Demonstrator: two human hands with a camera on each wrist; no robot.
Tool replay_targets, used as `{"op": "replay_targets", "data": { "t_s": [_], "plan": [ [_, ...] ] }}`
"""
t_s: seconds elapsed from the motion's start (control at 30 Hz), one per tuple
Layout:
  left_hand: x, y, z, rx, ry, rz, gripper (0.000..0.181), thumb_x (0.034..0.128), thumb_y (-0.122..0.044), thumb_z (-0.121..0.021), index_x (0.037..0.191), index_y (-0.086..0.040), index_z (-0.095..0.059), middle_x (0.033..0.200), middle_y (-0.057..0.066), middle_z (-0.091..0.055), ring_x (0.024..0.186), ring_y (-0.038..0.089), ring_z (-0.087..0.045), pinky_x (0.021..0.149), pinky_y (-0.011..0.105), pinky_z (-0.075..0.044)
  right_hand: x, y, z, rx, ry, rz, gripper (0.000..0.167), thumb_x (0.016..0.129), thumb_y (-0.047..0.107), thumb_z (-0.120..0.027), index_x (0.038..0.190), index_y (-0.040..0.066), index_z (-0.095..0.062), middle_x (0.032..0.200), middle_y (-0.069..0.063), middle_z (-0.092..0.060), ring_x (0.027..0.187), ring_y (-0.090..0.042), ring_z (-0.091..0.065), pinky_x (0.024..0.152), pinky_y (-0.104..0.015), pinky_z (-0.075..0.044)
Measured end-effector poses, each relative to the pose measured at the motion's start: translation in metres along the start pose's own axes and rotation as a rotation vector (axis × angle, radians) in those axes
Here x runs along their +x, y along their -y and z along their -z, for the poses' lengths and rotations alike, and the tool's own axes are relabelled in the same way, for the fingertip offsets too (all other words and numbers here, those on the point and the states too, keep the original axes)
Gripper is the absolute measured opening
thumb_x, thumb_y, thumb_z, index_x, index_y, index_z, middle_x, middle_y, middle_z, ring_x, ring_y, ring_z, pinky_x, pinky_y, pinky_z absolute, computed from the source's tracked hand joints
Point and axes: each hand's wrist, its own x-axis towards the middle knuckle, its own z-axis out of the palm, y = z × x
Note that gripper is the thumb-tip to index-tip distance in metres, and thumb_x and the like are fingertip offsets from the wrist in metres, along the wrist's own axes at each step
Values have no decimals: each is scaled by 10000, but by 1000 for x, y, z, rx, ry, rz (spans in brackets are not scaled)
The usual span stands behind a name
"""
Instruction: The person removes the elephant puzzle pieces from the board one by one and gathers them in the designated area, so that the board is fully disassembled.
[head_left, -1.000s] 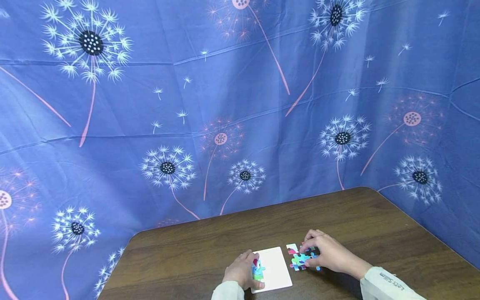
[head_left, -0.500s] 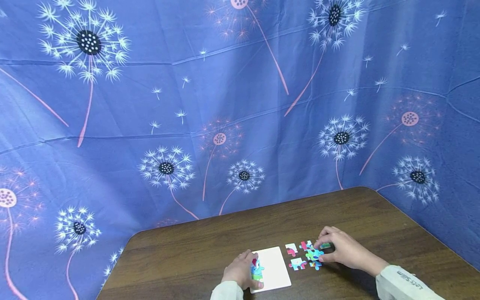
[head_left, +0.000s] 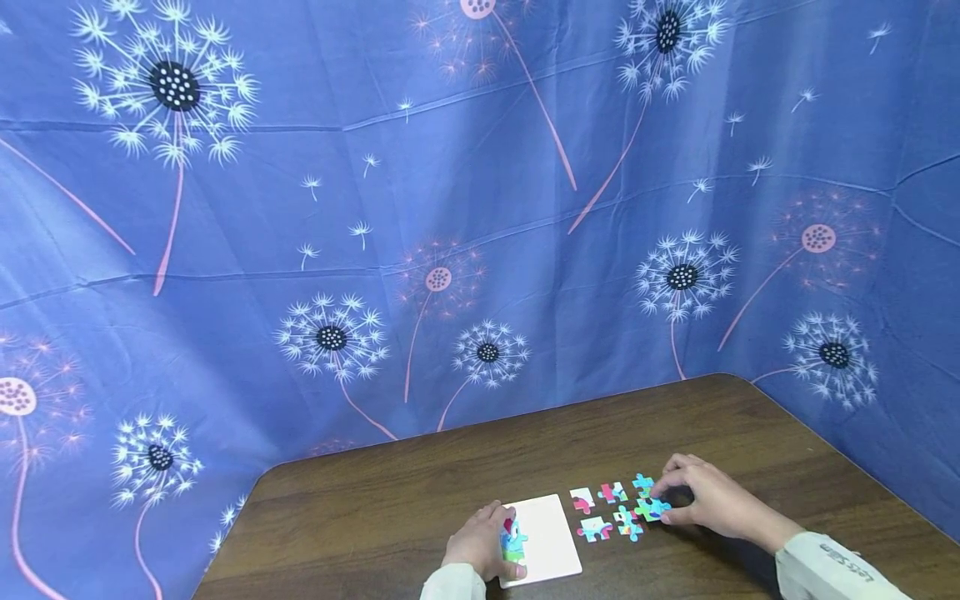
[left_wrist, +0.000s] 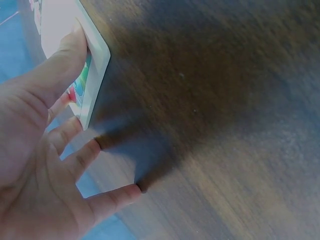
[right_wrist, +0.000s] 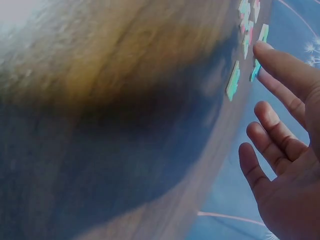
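A white square puzzle board (head_left: 547,537) lies on the table, with a blue cartoon picture (head_left: 513,540) along its left side. My left hand (head_left: 477,542) holds that left side, the thumb on top near the front corner and the index finger at the back corner. The left wrist view shows the thumb pressed on the board (left_wrist: 102,55) and the other fingers spread. Right of the board, my right hand (head_left: 708,500) pinches a blue-green jigsaw piece (head_left: 647,509) between thumb and index finger, low at the table. Its other fingers are off the table in the right wrist view.
Several loose jigsaw pieces lie near it: a white-red one (head_left: 582,500), a white-pink one (head_left: 595,529), a red-green one (head_left: 612,492), and blue ones (head_left: 628,523). The brown wooden table (head_left: 405,508) meets a blue dandelion-print cloth (head_left: 525,292) behind.
My right hand has moved right, taking a blue-green piece away from the overlapping pieces, which now lie more spread out. The left hand has stayed on the board.
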Motion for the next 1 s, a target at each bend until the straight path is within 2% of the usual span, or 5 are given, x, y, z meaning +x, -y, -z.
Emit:
{"op": "replay_targets", "data": {
  "t_s": [0.2,0.43,0.67,0.83,1.0],
  "plan": [
    [0,0,0,-11,2,5,738,693,-239,-945,1328,-82,-604,1432,176,-549,1327,423,-506,963,709,-460,-2,-7,-3,-16,18,-37,246,762,342,-879,969,256,-776,1001,115,-566,945,-187,-584,782,-396,-526],
    [-1,-1,1,-27,-5,1,727,690,-217,-950,1316,-80,-606,1423,183,-553,1320,422,-512,973,689,-465,-4,-11,-7,-32,13,-42,246,751,334,-887,958,252,-782,975,117,-563,927,-158,-582,771,-372,-528],
    [-1,-2,1,-26,2,11,736,690,-217,-949,1322,-81,-598,1430,180,-550,1329,417,-507,995,672,-461,-4,-14,-7,5,52,-72,238,763,307,-884,966,239,-781,980,101,-558,910,-160,-577,757,-373,-523],
    [0,-1,1,-28,-5,2,739,690,-214,-950,1327,-80,-601,1426,180,-554,1322,419,-513,999,661,-464,-5,-15,-9,-4,30,-52,283,754,316,-888,994,207,-787,964,122,-569,901,-145,-588,755,-354,-523],
    [0,0,0,-47,-28,-16,752,669,-187,-960,1320,-73,-600,1407,187,-566,1297,429,-531,987,653,-475,-3,-11,-11,-10,2,-51,281,761,336,-883,996,221,-779,966,140,-581,920,-165,-599,772,-389,-527]
  ]
}}
